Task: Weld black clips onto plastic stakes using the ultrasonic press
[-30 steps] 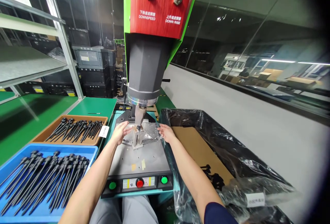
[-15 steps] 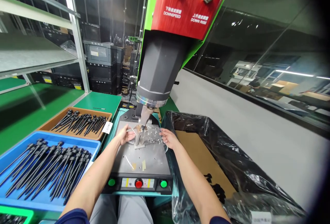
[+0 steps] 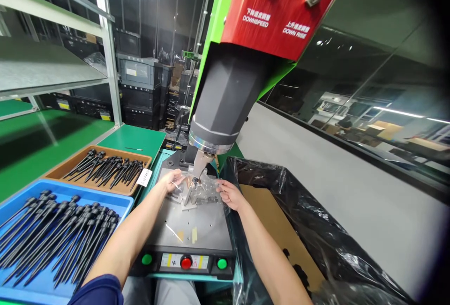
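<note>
My left hand (image 3: pixel 172 182) pinches the left side of a clear plastic bag (image 3: pixel 210 186), beside the small metal fixture (image 3: pixel 187 198) on the machine's plate. On the right, my right hand (image 3: pixel 229 193) has its fingers closed on the bag's other edge. The crumpled plastic spreads between both hands, around the tip of the metal welding horn (image 3: pixel 201 162) and the fixture. A small dark part (image 3: pixel 195 181) shows at the horn's tip; its lower portion is blurred behind the plastic.
Left of the plate, a blue tray (image 3: pixel 121 197) and a brown tray (image 3: pixel 58 172) hold several black stick-like parts. A bin lined with black plastic (image 3: pixel 298 202) stands at right, cardboard inside. Green buttons (image 3: pixel 221 264) and a red button (image 3: pixel 186 262) line the front. The press head (image 3: pixel 225 94) hangs above.
The view has tilted and shifted slightly, so the press head leans more to the right. Both hands stay on the plastic bag, whose folds hang a little differently.
</note>
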Demonstrator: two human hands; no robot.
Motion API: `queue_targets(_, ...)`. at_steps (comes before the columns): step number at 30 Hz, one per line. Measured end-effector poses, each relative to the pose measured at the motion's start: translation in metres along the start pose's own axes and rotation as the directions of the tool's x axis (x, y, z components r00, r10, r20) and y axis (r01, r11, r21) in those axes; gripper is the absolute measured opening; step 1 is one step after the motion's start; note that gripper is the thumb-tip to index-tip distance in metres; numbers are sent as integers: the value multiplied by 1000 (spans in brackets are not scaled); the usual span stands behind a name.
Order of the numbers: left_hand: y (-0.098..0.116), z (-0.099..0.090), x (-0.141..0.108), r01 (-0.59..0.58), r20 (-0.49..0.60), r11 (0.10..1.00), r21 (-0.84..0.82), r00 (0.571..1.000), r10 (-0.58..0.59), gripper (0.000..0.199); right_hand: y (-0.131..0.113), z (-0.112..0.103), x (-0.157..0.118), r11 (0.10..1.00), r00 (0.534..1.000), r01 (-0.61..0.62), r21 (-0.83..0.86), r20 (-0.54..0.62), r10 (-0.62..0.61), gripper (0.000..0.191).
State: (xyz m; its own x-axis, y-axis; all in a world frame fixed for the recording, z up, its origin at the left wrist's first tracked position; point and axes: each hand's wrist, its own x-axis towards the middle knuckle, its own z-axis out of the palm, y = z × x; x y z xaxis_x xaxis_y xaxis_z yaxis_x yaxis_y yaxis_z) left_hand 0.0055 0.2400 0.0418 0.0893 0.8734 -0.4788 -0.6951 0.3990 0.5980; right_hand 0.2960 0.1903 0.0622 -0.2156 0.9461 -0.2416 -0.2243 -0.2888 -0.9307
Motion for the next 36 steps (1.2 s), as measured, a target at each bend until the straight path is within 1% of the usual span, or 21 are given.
queue_targets(3,3,5,9,-59,-27,998,-35,998,58,41,1,-3,1,999,1000,2,-48,31,-1,39)
queue_targets(5,8,8,12,-114,-42,992,-57,993,112,44,2,-5,2,995,999,29,-95,18,-27,46)
queue_targets(8,19,11,13,-241,-65,966,-97,970,235,44,3,-3,3,979,985,142,-145,-81,-155,57)
queue_targets(10,26,12,11,-325,-65,938,-120,946,319,41,3,-1,3,955,953,247,-166,-137,-270,61)
queue_targets(12,30,11,7,-385,-50,913,-133,923,382,39,4,3,1,924,918,335,-183,-155,-364,59)
queue_targets(14,32,8,1,-419,-32,898,-136,908,418,37,3,7,-2,905,900,377,-195,-153,-408,56)
queue_targets(16,33,5,-8,-429,-11,894,-127,902,431,36,0,10,-7,911,910,361,-197,-138,-391,55)
queue_targets(19,37,2,-24,-423,27,901,-101,904,427,34,-10,14,-20,947,953,278,-160,-76,-293,54)
queue_targets(22,45,3,-43,-424,74,903,-69,901,428,33,-26,19,-40,972,975,220,-81,-9,-221,52)
queue_targets(24,51,4,-57,-421,86,906,-32,902,422,31,-34,24,-55,984,984,178,-27,9,-177,47)
queue_targets(26,57,5,-69,-400,88,916,25,914,396,31,-35,31,-68,993,993,117,7,33,-117,40)
queue_targets(29,60,1,-85,-357,93,925,128,933,347,32,-26,42,-81,999,995,38,-10,92,-37,36)
queue_targets(31,59,-3,-90,-347,60,917,196,938,342,30,-17,49,-81,998,997,22,-50,75,-18,37)
queue_targets(33,56,-6,-88,-349,-4,904,246,933,361,28,-10,55,-75,996,999,32,-77,-5,-33,37)
queue_targets(36,54,-9,-78,-356,-76,893,276,918,389,27,-8,62,-64,997,988,61,-40,-141,-66,35)
